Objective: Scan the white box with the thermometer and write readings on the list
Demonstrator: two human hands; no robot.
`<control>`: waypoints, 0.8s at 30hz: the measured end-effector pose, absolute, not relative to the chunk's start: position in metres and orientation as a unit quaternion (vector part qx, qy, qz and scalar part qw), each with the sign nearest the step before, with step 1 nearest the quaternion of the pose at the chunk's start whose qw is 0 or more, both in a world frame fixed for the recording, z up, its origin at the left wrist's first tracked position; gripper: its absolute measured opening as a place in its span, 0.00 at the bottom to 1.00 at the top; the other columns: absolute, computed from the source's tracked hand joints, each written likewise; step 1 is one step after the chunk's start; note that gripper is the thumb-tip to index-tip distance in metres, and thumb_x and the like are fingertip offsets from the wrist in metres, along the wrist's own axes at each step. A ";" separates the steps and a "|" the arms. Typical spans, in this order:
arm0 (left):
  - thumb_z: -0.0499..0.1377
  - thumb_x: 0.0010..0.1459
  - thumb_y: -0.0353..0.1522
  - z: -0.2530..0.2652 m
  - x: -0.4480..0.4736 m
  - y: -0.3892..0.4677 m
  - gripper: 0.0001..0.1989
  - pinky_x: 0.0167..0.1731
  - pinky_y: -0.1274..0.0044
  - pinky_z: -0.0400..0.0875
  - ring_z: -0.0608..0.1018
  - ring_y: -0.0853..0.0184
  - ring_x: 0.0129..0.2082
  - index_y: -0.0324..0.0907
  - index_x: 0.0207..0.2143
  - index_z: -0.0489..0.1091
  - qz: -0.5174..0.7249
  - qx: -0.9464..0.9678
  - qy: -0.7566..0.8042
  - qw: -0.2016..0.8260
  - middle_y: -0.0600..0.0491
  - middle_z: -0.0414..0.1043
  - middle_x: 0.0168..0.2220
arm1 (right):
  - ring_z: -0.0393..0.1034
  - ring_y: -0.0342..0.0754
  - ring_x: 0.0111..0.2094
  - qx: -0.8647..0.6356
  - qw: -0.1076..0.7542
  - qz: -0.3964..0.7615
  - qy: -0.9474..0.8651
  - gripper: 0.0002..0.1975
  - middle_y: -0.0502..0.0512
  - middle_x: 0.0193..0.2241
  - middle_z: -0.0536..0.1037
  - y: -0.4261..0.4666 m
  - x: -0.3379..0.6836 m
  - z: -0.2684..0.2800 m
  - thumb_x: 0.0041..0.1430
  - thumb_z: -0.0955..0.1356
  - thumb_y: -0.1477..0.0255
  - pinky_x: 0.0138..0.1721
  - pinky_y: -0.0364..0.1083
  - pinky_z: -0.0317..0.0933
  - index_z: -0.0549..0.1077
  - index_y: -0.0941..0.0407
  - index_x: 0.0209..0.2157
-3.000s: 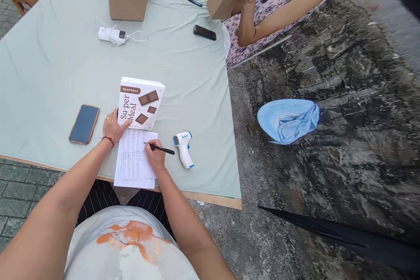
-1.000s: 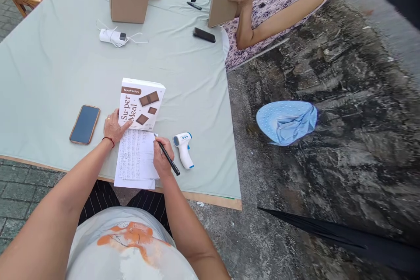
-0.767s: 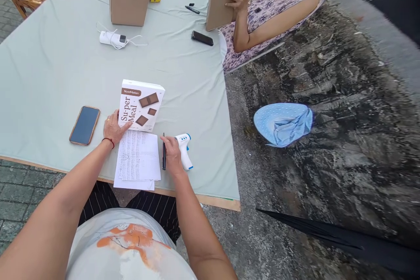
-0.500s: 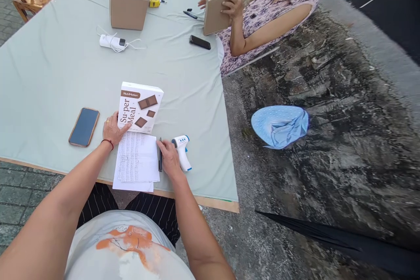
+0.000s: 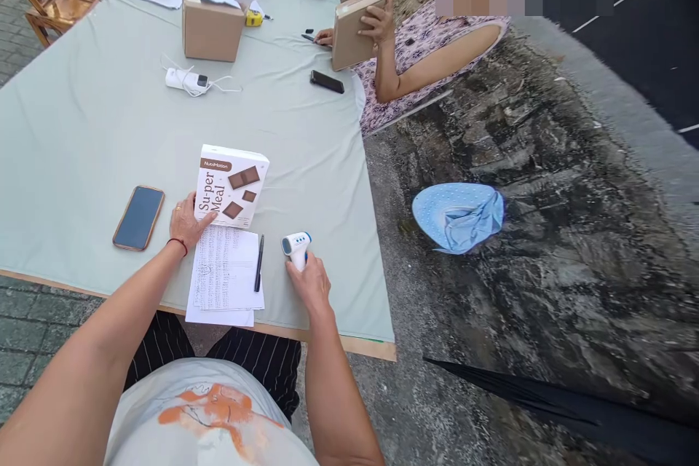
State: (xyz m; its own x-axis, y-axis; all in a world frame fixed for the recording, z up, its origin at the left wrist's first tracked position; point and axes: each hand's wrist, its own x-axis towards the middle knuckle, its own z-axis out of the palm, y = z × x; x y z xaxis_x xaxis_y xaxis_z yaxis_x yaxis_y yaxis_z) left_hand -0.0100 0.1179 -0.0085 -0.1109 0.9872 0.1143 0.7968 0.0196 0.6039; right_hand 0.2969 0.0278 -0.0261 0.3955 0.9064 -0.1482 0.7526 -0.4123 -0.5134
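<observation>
My left hand [image 5: 186, 220] grips the lower left side of a white Su-per Meal box [image 5: 232, 186] that stands upright on the cloth, its thumb across the front. My right hand [image 5: 310, 282] is closed round the handle of a white and blue infrared thermometer [image 5: 298, 244], whose sensor end points away from me. Between the hands lie printed sheets [image 5: 223, 277], and a black pen [image 5: 258, 263] rests on their right edge. A phone [image 5: 138, 218] lies face up to the left of my left hand.
Across the cloth-covered table [image 5: 136, 131] are a cardboard box [image 5: 212, 29], a white corded device [image 5: 186, 80] and a black case [image 5: 326, 81]. A co-worker's hand [image 5: 378, 18] holds a brown box [image 5: 349, 33]. A blue hat [image 5: 459, 217] lies beyond the right table edge.
My right hand has left the pen, which now lies on the sheets, and has taken hold of the thermometer. My left hand stays on the box. The co-worker's brown box is slightly lower.
</observation>
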 end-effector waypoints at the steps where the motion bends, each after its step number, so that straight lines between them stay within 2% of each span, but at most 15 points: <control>1: 0.57 0.58 0.51 -0.009 -0.010 0.118 0.34 0.52 0.60 0.65 0.71 0.48 0.52 0.41 0.60 0.60 0.276 0.644 0.692 0.175 0.43 0.73 0.51 | 0.69 0.57 0.40 -0.807 0.235 0.225 -0.493 0.22 0.61 0.39 0.74 0.029 0.291 -0.026 0.50 0.68 0.59 0.39 0.52 0.63 0.73 0.56 0.45; 4: 0.57 0.57 0.51 -0.008 -0.010 0.118 0.35 0.52 0.60 0.65 0.71 0.48 0.53 0.41 0.60 0.60 0.276 0.644 0.691 0.177 0.42 0.73 0.52 | 0.70 0.55 0.37 -0.735 0.380 0.330 -0.455 0.22 0.58 0.35 0.76 0.032 0.261 -0.017 0.46 0.69 0.58 0.37 0.50 0.63 0.74 0.56 0.42; 7: 0.57 0.57 0.51 -0.008 -0.010 0.118 0.34 0.52 0.59 0.65 0.71 0.48 0.53 0.41 0.59 0.61 0.274 0.643 0.694 0.172 0.42 0.73 0.51 | 0.69 0.51 0.34 -0.600 0.450 0.477 -0.459 0.20 0.53 0.32 0.76 0.036 0.220 0.000 0.49 0.67 0.57 0.35 0.47 0.62 0.74 0.56 0.40; 10: 0.57 0.58 0.51 -0.007 -0.010 0.118 0.33 0.51 0.60 0.65 0.72 0.48 0.53 0.42 0.59 0.61 0.272 0.642 0.698 0.165 0.42 0.73 0.51 | 0.66 0.48 0.31 -0.531 0.470 0.548 -0.444 0.18 0.50 0.28 0.74 0.043 0.184 0.010 0.51 0.67 0.57 0.33 0.45 0.62 0.74 0.56 0.36; 13: 0.56 0.58 0.51 -0.006 -0.011 0.118 0.32 0.51 0.60 0.66 0.72 0.49 0.52 0.42 0.58 0.62 0.266 0.647 0.696 0.162 0.42 0.73 0.51 | 0.64 0.47 0.31 -0.522 0.479 0.566 -0.422 0.17 0.49 0.27 0.72 0.049 0.164 0.008 0.50 0.67 0.57 0.34 0.45 0.62 0.73 0.55 0.34; 18: 0.55 0.59 0.51 -0.006 -0.011 0.119 0.34 0.52 0.59 0.65 0.72 0.49 0.52 0.39 0.59 0.62 0.263 0.650 0.695 0.160 0.41 0.73 0.51 | 0.65 0.47 0.34 -0.536 0.491 0.547 -0.416 0.21 0.50 0.31 0.74 0.052 0.155 -0.006 0.49 0.69 0.57 0.38 0.45 0.61 0.74 0.56 0.40; 24: 0.55 0.59 0.51 -0.006 -0.011 0.118 0.33 0.53 0.59 0.65 0.72 0.49 0.52 0.40 0.60 0.61 0.263 0.650 0.695 0.161 0.42 0.73 0.52 | 0.64 0.46 0.33 -0.534 0.486 0.549 -0.421 0.21 0.49 0.30 0.74 0.051 0.152 -0.010 0.50 0.68 0.55 0.38 0.45 0.60 0.74 0.56 0.40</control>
State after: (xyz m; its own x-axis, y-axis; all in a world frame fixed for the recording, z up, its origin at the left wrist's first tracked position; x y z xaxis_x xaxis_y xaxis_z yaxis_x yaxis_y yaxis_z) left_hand -0.0113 0.1185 -0.0060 -0.1033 0.9877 0.1175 0.8184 0.0173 0.5744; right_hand 0.1521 0.0511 -0.0104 0.0422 0.9835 -0.1759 -0.0839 -0.1719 -0.9815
